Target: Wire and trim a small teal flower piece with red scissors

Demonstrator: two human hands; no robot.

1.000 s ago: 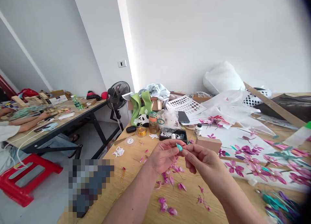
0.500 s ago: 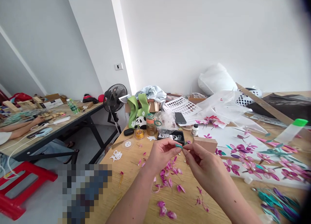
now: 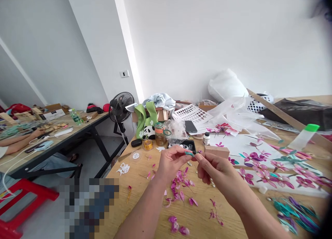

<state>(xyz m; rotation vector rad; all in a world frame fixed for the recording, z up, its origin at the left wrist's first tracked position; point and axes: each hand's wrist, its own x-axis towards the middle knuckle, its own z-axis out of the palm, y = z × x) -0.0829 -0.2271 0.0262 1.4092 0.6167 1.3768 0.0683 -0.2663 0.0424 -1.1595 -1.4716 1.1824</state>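
Between the thumb and index finger of my left hand (image 3: 169, 163) is a small, narrow teal piece (image 3: 188, 153), like a leaf or petal; its exact kind is too small to tell. My right hand (image 3: 219, 170) has thumb and index finger pinched at the right end of this piece, with the other fingers curled under. Both hands are raised above the wooden table (image 3: 145, 211). Loose magenta petals (image 3: 178, 183) lie on the tabletop below and between my forearms. A wooden block (image 3: 216, 151) is just behind my right hand.
Finished magenta flowers (image 3: 267, 175) lie on white sheets at right, near teal and purple strips (image 3: 295, 214). At the back are a drink bottle (image 3: 160, 135), a black tray (image 3: 190, 144), and a small white bottle (image 3: 206, 139). A co-worker's arm (image 3: 20, 139) rests on the left table.
My right hand has turned slightly, its thumb now lying more on top at the teal piece's end. My left hand keeps its pinch. The view has shifted a little.
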